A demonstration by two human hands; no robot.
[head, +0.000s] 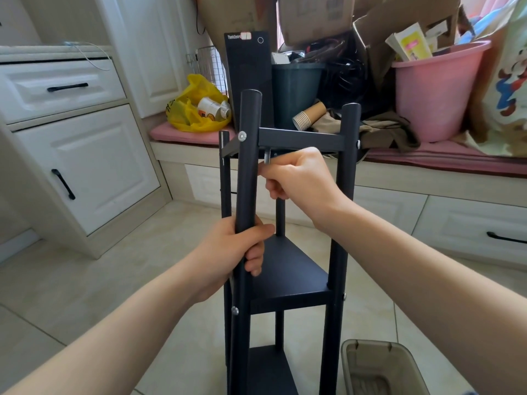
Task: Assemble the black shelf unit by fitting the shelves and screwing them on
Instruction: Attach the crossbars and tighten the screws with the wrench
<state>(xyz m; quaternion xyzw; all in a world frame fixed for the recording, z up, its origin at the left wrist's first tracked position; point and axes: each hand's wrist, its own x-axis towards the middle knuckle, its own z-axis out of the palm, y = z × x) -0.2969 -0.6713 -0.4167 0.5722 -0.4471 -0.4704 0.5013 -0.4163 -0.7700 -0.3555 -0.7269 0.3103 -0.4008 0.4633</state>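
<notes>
Head view: black shelf unit (288, 269), upright, long axis vertical. I see left hand (228, 252) gripping front post (249, 166); right hand (299, 178) pinching small metal key (267, 156) under top shelf (299, 137).

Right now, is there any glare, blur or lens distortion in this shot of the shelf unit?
Head view: soft, even daylight, no harsh glare or shadows. Head view: wide-angle bowing curves the edges of the white cabinet, worst toward the corners. Head view: the black shelf unit shows little surface detail; the small hex key pinched in the right hand looks slightly soft.
</notes>
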